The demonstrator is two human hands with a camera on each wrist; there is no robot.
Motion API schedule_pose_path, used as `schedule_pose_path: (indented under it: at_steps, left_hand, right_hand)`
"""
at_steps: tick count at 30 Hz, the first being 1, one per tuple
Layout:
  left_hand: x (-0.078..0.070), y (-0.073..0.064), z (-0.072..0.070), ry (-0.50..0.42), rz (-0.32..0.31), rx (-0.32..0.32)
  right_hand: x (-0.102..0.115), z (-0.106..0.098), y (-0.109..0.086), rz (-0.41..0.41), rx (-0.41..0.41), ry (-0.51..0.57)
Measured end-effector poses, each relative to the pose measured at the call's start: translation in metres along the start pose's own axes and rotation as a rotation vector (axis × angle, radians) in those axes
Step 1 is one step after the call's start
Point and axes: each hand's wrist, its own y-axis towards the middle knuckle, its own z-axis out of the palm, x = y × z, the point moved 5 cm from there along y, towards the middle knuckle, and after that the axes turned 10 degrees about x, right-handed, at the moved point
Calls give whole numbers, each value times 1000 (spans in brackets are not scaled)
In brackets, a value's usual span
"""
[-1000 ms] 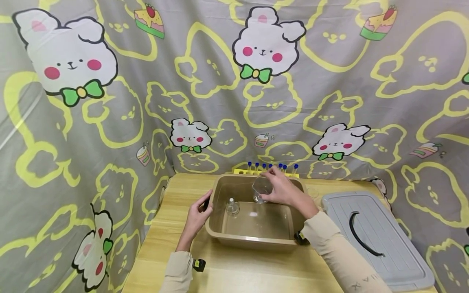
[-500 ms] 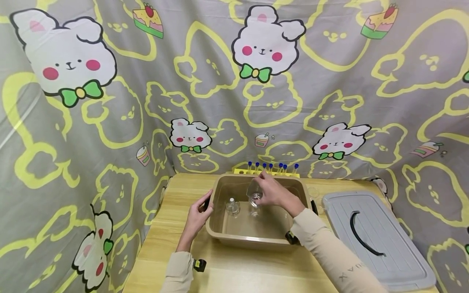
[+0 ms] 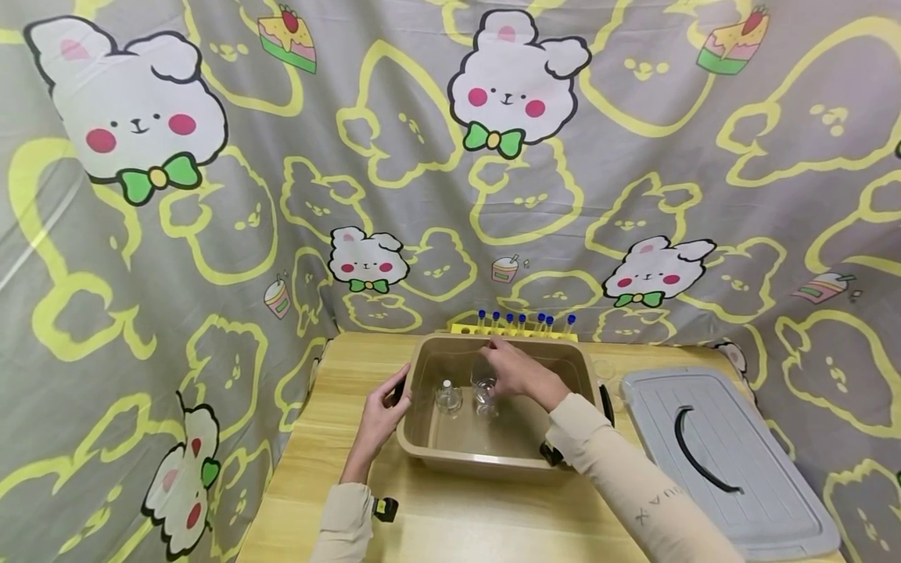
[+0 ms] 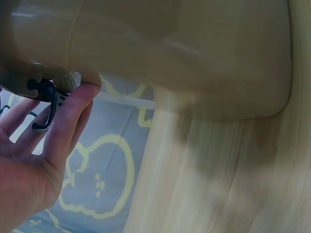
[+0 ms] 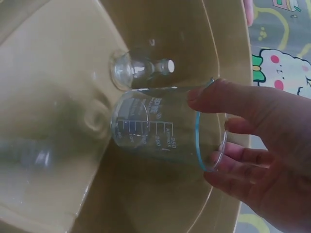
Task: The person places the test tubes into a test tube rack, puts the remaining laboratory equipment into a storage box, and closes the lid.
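Note:
A brown plastic storage box (image 3: pixel 486 458) stands on the table. My right hand (image 3: pixel 517 371) is inside it and holds a clear glass beaker (image 3: pixel 483 389) near its rim, fingers and thumb on opposite sides. In the right wrist view the beaker (image 5: pixel 160 128) has white graduations, and its base is at the box floor; whether it touches is hard to tell. Left of it stands a small stoppered glass flask (image 3: pixel 447 397). My left hand (image 3: pixel 378 418) grips the box's left side at the black handle (image 4: pixel 47 94), one fingertip against the wall.
Behind the box is a yellow rack (image 3: pixel 464 329) of blue-capped test tubes. A grey lid (image 3: pixel 732 461) with a black handle lies on the right. Faint round clear glassware (image 3: pixel 604 369) sits between box and lid. A patterned curtain (image 3: pixel 422 195) hangs round the table.
My right hand has moved left and down into the box with the beaker, bringing it near the flask. The left hand stays at the box's side.

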Motion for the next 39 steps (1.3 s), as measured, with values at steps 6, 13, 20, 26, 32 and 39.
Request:
schedule_pose_path:
  at_steps: [6, 13, 20, 26, 32, 39]
  left_hand:
    - [-23, -3, 3, 2, 11, 12]
    - [-19, -2, 2, -15, -6, 26]
    - [8, 2, -2, -11, -18, 8]
    - [-7, -1, 1, -30, -29, 27]
    - [-12, -1, 3, -13, 1, 24]
    - [8, 1, 0, -20, 4, 19]
  right_hand:
    - [5, 3, 6, -59, 40, -79]
    - [9, 7, 14, -135, 43, -121]
    - [11, 13, 18, -193, 40, -153]
    - [9, 23, 18, -207, 61, -170]
    - [6, 31, 21, -193, 60, -173]
    - [4, 37, 24, -182, 47, -182]
